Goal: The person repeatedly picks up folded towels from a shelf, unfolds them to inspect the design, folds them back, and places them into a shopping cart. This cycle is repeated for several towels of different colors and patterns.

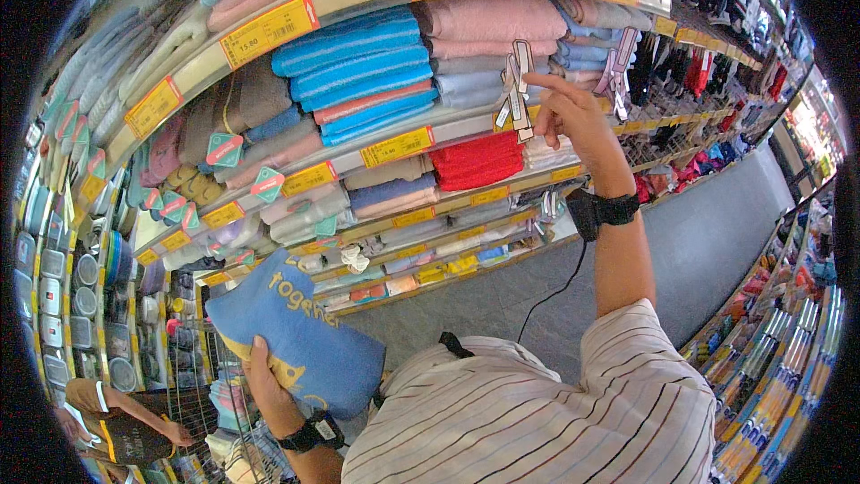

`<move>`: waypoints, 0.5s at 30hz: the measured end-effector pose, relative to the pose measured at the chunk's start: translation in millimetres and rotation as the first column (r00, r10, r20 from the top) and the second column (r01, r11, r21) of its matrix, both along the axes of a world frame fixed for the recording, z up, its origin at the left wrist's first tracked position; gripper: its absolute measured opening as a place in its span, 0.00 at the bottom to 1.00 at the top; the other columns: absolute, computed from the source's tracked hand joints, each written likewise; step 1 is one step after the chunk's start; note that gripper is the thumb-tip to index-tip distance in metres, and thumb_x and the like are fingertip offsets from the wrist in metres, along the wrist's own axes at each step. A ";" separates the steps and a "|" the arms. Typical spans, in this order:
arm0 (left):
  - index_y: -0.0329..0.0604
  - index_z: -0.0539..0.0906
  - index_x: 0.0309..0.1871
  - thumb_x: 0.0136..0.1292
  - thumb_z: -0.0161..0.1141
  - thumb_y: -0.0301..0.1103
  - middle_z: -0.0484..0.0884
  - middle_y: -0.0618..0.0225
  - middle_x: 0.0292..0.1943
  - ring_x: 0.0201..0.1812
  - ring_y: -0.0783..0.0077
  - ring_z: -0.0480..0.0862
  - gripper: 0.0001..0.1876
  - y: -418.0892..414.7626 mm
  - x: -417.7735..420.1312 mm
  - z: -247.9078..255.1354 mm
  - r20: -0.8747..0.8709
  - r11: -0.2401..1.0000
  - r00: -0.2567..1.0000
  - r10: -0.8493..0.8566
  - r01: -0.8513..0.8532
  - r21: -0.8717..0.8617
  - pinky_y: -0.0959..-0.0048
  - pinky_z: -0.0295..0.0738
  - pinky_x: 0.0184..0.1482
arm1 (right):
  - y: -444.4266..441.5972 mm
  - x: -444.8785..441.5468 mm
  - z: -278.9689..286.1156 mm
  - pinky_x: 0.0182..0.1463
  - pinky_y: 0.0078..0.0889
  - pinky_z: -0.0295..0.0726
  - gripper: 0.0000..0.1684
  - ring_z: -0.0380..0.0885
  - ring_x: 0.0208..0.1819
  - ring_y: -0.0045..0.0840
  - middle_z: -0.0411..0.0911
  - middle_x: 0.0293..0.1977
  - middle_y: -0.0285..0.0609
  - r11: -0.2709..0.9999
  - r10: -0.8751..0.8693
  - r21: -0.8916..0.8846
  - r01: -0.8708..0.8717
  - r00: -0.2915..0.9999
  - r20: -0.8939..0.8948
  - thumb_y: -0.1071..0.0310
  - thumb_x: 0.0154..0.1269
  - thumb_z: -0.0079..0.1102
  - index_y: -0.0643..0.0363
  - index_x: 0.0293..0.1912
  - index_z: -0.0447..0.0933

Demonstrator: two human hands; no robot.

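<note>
My left hand (265, 368) grips a blue folded towel (329, 343) with yellow lettering and a yellow animal figure, held low before my body. Raised toward the shelf, my right hand (568, 111) has its index finger stretched out at a bunch of hanging paper tags (517, 91). Whether the fingertip touches a tag, I cannot tell. Behind the tags lie stacked pink towels (494, 20) and pale blue towels (467, 89). Left of these sits a stack of bright blue striped towels (356, 64). Red folded towels (477, 160) fill part of the shelf below.
A wire shopping cart (195, 376) holding textiles stands at lower left, beside another person (127, 423) in a brown top. Yellow price labels (396, 146) line the shelf edges. More stocked shelves (779, 376) flank the grey floor (699, 242) at right. A black cable (554, 292) hangs from my right wrist device.
</note>
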State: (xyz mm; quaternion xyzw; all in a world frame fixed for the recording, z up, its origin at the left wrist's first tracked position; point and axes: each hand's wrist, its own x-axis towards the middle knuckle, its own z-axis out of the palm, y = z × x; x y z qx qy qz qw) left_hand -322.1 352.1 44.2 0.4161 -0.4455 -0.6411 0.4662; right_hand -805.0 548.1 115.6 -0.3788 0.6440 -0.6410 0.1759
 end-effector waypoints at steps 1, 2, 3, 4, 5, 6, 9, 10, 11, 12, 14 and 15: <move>0.35 0.71 0.63 0.70 0.59 0.43 0.81 0.58 0.53 0.50 0.64 0.83 0.25 -1.9 1.1 -1.6 -0.031 1.000 1.000 0.000 0.000 0.003 0.66 0.80 0.50 | 3.9 -0.1 -0.6 0.21 0.20 0.72 0.22 0.73 0.18 0.17 0.77 0.22 0.37 0.999 0.012 -0.036 -0.011 0.999 0.031 0.65 0.74 0.47 0.62 0.63 0.72; 0.36 0.72 0.63 0.69 0.60 0.41 0.81 0.58 0.53 0.49 0.65 0.83 0.24 -3.6 2.2 -2.9 -0.062 1.000 0.998 0.001 -0.001 0.007 0.67 0.80 0.50 | 6.2 -1.9 -3.1 0.21 0.20 0.71 0.22 0.72 0.18 0.17 0.77 0.22 0.37 0.999 -0.019 -0.038 0.019 1.000 0.001 0.65 0.74 0.47 0.62 0.63 0.72; 0.36 0.73 0.62 0.69 0.62 0.38 0.82 0.58 0.52 0.49 0.66 0.84 0.23 -3.3 1.9 -2.2 -0.093 1.000 0.996 0.000 0.001 0.012 0.68 0.80 0.50 | 8.9 -4.9 -6.5 0.21 0.20 0.71 0.22 0.72 0.18 0.18 0.77 0.22 0.37 0.998 -0.051 -0.038 0.050 0.998 -0.028 0.64 0.74 0.47 0.62 0.63 0.72; 0.36 0.73 0.62 0.69 0.61 0.38 0.82 0.58 0.52 0.49 0.66 0.84 0.23 -1.7 1.2 -0.8 -0.092 1.000 0.996 0.006 -0.005 0.012 0.68 0.80 0.50 | 12.5 -8.0 -8.7 0.21 0.20 0.71 0.22 0.72 0.18 0.18 0.77 0.22 0.37 0.996 -0.083 -0.039 0.081 0.995 -0.058 0.64 0.75 0.47 0.62 0.63 0.72; 0.36 0.73 0.62 0.69 0.61 0.38 0.82 0.58 0.52 0.48 0.66 0.84 0.23 1.0 -0.3 1.5 -0.091 1.000 0.996 0.013 -0.012 0.013 0.68 0.80 0.50 | 18.6 -11.5 -8.6 0.21 0.20 0.70 0.22 0.72 0.18 0.18 0.77 0.22 0.37 0.986 -0.165 -0.050 0.162 0.985 -0.057 0.64 0.75 0.46 0.61 0.63 0.72; 0.35 0.73 0.62 0.69 0.61 0.37 0.82 0.58 0.52 0.48 0.66 0.84 0.23 4.2 -1.6 5.5 -0.091 1.000 0.996 0.025 -0.024 0.013 0.68 0.80 0.50 | 24.0 -16.0 -7.3 0.21 0.21 0.70 0.22 0.72 0.18 0.18 0.77 0.22 0.37 0.970 -0.239 -0.060 0.236 0.969 -0.056 0.64 0.75 0.46 0.61 0.63 0.72; 0.35 0.73 0.62 0.70 0.60 0.36 0.82 0.59 0.52 0.48 0.67 0.84 0.22 11.0 -8.2 21.7 -0.065 1.000 0.998 0.004 -0.003 0.018 0.69 0.80 0.49 | 38.8 -32.1 -0.7 0.20 0.22 0.69 0.23 0.71 0.18 0.17 0.76 0.22 0.37 0.934 -0.350 -0.096 0.344 0.935 -0.053 0.64 0.75 0.46 0.60 0.65 0.70; 0.35 0.73 0.62 0.70 0.60 0.36 0.82 0.59 0.52 0.47 0.67 0.84 0.22 9.4 -8.5 20.9 -0.070 1.000 0.997 -0.013 0.014 0.011 0.69 0.80 0.49 | 41.8 -41.5 -0.5 0.20 0.22 0.69 0.23 0.71 0.18 0.17 0.76 0.22 0.37 0.923 -0.378 -0.113 0.369 0.923 -0.071 0.64 0.75 0.46 0.59 0.66 0.69; 0.34 0.73 0.62 0.70 0.59 0.36 0.82 0.59 0.52 0.47 0.67 0.84 0.22 6.0 -7.3 17.9 -0.076 0.999 0.997 -0.031 0.031 0.005 0.70 0.80 0.49 | 44.1 -52.0 0.1 0.20 0.22 0.69 0.23 0.70 0.17 0.18 0.75 0.22 0.37 0.910 -0.405 -0.131 0.393 0.910 -0.088 0.64 0.75 0.47 0.59 0.66 0.69; 0.34 0.73 0.62 0.71 0.59 0.36 0.82 0.59 0.52 0.47 0.68 0.84 0.22 2.2 -5.4 13.9 -0.081 0.999 0.996 -0.047 0.047 -0.001 0.70 0.80 0.49 | 45.0 -64.4 2.0 0.18 0.23 0.69 0.24 0.70 0.16 0.18 0.75 0.21 0.37 0.893 -0.447 -0.104 0.438 0.890 -0.089 0.64 0.75 0.47 0.57 0.67 0.68; 0.34 0.73 0.62 0.71 0.58 0.36 0.82 0.60 0.52 0.47 0.69 0.84 0.22 -8.0 0.5 2.0 -0.047 0.999 0.998 -0.045 0.045 0.004 0.71 0.80 0.48 | 46.7 -80.3 2.9 0.18 0.23 0.69 0.24 0.69 0.16 0.18 0.75 0.21 0.37 0.903 -0.429 -0.062 0.425 0.902 -0.057 0.64 0.75 0.47 0.56 0.67 0.68; 0.33 0.73 0.62 0.71 0.58 0.36 0.82 0.60 0.52 0.46 0.69 0.84 0.22 -8.8 1.5 1.8 -0.028 0.999 0.999 -0.039 0.040 0.009 0.72 0.80 0.48 | 44.3 -82.9 3.0 0.18 0.24 0.69 0.24 0.69 0.16 0.18 0.76 0.21 0.37 0.909 -0.415 -0.037 0.414 0.909 -0.040 0.64 0.75 0.47 0.55 0.68 0.68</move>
